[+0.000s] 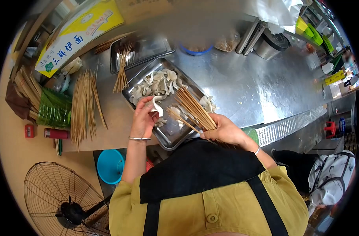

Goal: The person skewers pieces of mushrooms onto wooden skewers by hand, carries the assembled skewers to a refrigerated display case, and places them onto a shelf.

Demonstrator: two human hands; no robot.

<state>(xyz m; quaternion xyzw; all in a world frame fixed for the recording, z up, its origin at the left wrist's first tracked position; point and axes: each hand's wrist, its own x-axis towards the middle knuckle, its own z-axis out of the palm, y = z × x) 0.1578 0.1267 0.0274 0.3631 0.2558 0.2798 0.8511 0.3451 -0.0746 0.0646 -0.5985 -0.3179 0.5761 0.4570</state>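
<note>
My left hand (143, 116) pinches a pale oyster mushroom piece (157, 106) over the left side of a metal tray (164, 142). My right hand (226, 130) is closed round a bundle of bamboo skewers (195, 108), whose far ends reach over the tray. One skewer stands apart from the bundle, angled toward the left, with its near end by my right thumb. More oyster mushroom pieces (159, 81) are heaped at the tray's far end, and a few lie near its right rim. Part of the tray floor is hidden by the skewers.
Loose skewers (83, 106) lie left on the steel table (262, 80). Behind stand a second tray (148, 49) with skewers across it, a blue-rimmed bowl (197, 52) and a lidded steel pot (270, 45). A blue bucket (110, 166) and a fan (69, 208) are below left. Another person (331, 173) is at right.
</note>
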